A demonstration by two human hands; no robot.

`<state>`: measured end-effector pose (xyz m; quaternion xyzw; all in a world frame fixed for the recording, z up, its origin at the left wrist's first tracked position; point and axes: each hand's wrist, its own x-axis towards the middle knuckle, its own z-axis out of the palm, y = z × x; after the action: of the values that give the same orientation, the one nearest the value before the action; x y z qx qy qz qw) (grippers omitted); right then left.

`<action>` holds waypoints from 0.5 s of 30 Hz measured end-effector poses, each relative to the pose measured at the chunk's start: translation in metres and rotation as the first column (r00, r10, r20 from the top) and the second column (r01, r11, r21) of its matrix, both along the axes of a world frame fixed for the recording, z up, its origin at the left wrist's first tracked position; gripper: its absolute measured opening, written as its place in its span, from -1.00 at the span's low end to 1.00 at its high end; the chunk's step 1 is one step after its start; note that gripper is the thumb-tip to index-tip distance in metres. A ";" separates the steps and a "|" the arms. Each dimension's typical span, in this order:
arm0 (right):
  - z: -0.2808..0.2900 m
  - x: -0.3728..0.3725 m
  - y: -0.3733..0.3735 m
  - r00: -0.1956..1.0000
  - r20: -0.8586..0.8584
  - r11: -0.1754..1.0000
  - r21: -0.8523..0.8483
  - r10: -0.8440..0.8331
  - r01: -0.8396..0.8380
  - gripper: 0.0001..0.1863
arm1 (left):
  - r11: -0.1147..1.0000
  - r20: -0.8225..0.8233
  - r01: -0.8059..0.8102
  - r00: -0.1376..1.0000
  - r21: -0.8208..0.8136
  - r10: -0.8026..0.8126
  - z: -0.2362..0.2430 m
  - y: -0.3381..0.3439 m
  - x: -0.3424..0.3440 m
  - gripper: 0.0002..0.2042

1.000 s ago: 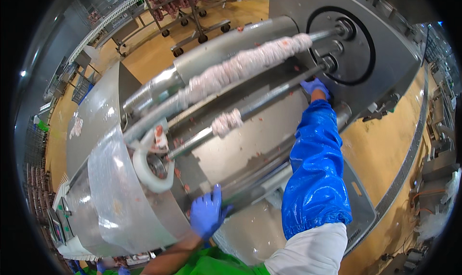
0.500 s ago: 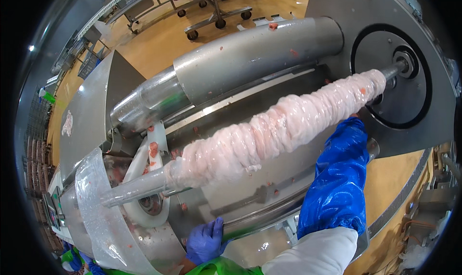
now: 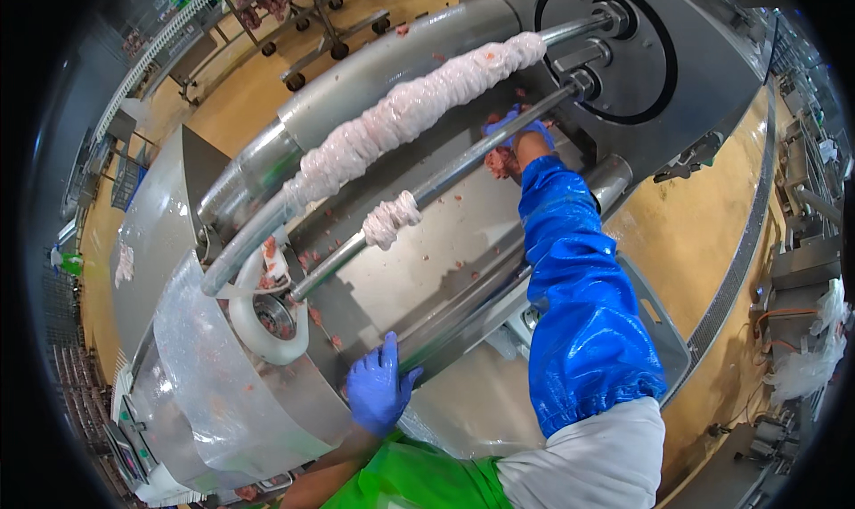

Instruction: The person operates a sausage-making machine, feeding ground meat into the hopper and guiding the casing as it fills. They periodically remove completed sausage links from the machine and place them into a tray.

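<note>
My left hand [image 3: 378,389], blue-gloved with fingers spread, rests on the near rim of the steel trough [image 3: 472,317]. My right hand [image 3: 524,133], gloved under a blue sleeve, reaches behind the lower filling tube [image 3: 454,172], near its disc end. Its fingers curl round ragged reddish ground meat [image 3: 501,162], partly hidden by the tube. On the upper filling tube [image 3: 570,32] a long, pale pink, ruffled sausage casing [image 3: 405,113] is gathered. A short bunch of casing [image 3: 392,221] sits midway along the lower tube.
Both tubes run from a round steel disc [image 3: 655,73] toward a white ring-shaped part [image 3: 242,326]. A thick steel cylinder [image 3: 401,55] lies behind. Clear plastic sheeting [image 3: 200,358] drapes the left housing. Meat bits dot the trough. A wheeled rack [image 3: 334,37] stands beyond.
My view has shifted, so the lower tube, its short casing bunch and my right hand with the meat now show. Before, the long casing hid them. My left hand's fingers have spread wider.
</note>
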<state>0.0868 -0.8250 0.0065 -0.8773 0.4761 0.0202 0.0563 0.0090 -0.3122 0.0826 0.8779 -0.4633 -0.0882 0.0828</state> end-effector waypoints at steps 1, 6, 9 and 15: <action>0.008 0.002 0.005 0.980 0.057 0.980 -0.049 -0.192 0.194 -0.24 | 1.000 0.015 0.010 1.000 -0.028 -0.009 0.000 0.000 0.000 -0.23; 0.004 -0.002 -0.059 0.983 0.028 0.983 0.038 -0.179 0.178 -0.24 | 0.997 0.056 -0.028 0.998 0.078 0.023 -0.002 -0.004 -0.002 -0.23; -0.030 0.006 -0.118 0.933 0.359 0.982 -0.183 0.022 0.048 -0.34 | 1.000 0.128 -0.017 0.992 0.008 0.016 -0.002 -0.007 -0.003 -0.24; -0.053 0.028 -0.194 0.966 0.194 0.985 0.053 -0.171 0.163 -0.39 | 1.000 0.044 0.016 0.999 -0.008 -0.015 -0.004 -0.010 0.005 -0.24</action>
<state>0.1144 -1.0186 -0.0461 -0.8305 0.5400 -0.0631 0.1209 0.0144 -0.3218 0.0782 0.8757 -0.4722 -0.0674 0.0755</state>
